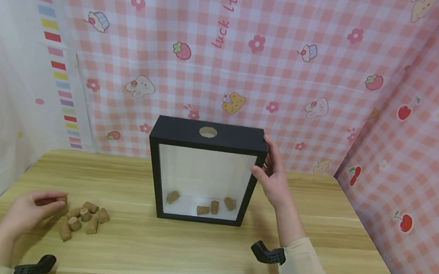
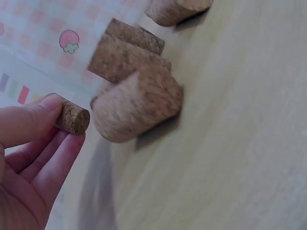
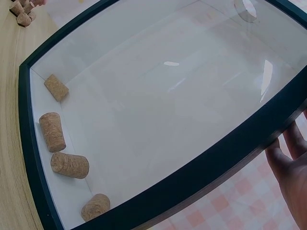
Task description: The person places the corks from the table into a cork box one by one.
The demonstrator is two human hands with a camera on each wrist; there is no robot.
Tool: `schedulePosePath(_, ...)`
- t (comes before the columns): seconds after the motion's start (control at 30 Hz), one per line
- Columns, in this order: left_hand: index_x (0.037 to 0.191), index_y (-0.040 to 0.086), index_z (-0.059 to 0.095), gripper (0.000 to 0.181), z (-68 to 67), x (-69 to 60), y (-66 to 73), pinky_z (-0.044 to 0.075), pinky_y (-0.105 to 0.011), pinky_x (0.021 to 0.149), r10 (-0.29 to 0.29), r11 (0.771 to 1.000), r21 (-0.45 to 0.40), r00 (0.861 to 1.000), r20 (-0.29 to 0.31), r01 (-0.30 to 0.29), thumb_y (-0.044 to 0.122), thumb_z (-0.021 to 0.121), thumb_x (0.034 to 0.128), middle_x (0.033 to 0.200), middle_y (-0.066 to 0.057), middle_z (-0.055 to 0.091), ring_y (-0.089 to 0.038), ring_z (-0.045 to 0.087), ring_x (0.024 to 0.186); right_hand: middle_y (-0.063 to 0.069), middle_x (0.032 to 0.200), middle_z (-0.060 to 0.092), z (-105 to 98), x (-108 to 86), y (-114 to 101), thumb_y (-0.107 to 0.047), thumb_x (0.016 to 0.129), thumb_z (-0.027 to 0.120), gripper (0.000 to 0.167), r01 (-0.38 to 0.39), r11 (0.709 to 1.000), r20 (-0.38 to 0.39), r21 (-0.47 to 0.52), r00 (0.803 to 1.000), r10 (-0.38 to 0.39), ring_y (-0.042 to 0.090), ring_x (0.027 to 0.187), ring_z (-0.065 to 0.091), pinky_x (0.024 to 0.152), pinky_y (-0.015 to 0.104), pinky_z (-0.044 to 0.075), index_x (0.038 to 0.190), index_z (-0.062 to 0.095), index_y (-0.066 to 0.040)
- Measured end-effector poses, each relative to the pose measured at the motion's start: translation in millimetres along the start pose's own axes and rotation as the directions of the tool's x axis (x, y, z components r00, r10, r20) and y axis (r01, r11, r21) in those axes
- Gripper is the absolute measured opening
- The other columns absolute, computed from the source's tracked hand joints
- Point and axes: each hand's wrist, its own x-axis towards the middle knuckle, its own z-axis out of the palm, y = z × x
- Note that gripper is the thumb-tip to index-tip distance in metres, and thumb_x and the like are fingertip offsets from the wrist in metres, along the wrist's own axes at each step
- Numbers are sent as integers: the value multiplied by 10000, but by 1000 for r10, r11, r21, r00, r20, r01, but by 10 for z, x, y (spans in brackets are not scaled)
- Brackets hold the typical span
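Between thumb and fingertips, my left hand (image 1: 29, 212) pinches a cork (image 2: 73, 118) just above the wooden table. Right beside it lies a loose group of corks (image 1: 86, 215), some leaning on each other; in the left wrist view they look large and close. A black-framed display box (image 1: 208, 142) with a clear front stands upright mid-table, a round hole (image 1: 208, 132) in its top. Several corks (image 3: 70, 165) lie on its white floor inside. My right hand (image 1: 275, 179) grips the box's right side near the upper corner, thumb toward the front.
The wooden table (image 1: 129, 253) runs back to a pink checked curtain (image 1: 277, 62). More cloth hangs at the left (image 1: 1, 85) and right (image 1: 425, 147). A black wrist mount sits on each forearm.
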Motion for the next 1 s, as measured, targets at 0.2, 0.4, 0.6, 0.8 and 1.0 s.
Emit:
schedulePosePath(0.2,1229,-102,634,440,-46,3,169,492,-115,668,-9,1000,12,1000,-4,9,221,713,940,962,184,686,135,558,834,-14,1472,460,4,-6,-8,-344,900,739,721,-11,1000,-8,-8,1000,11,155,1207,497,898,248,461,1526,387,-292)
schedulePosePath(0.4,1246,-64,640,454,-53,32,384,483,-115,672,29,1000,9,999,-13,-29,276,697,951,941,105,728,101,596,834,-23,1463,469,13,-10,-22,-341,902,742,715,-18,1000,-16,-13,1000,18,152,1204,501,901,247,462,1524,392,-300)
schedulePosePath(0.6,1265,-30,643,428,-32,38,606,475,-84,721,62,995,-75,998,-17,-63,255,699,951,960,102,737,82,623,873,-27,1459,474,18,-9,-24,-382,887,745,727,-13,1000,-12,-1,1000,13,148,1211,502,896,245,465,1520,397,-304)
schedulePosePath(0.8,1265,12,658,403,31,40,797,473,-79,749,93,990,-104,995,-34,-96,256,704,947,993,155,720,103,608,908,-18,1458,477,18,-9,-23,-375,891,745,726,-15,1000,-14,-8,1000,15,154,1202,505,889,246,467,1522,395,-291)
schedulePosePath(1.0,1243,45,676,363,103,69,1029,496,-99,752,118,981,-148,992,-45,-124,229,721,934,1009,162,713,54,636,912,-17,1455,479,21,-11,-26,-387,884,751,732,-25,1000,-20,-11,999,25,161,1202,502,893,247,466,1519,398,-293)
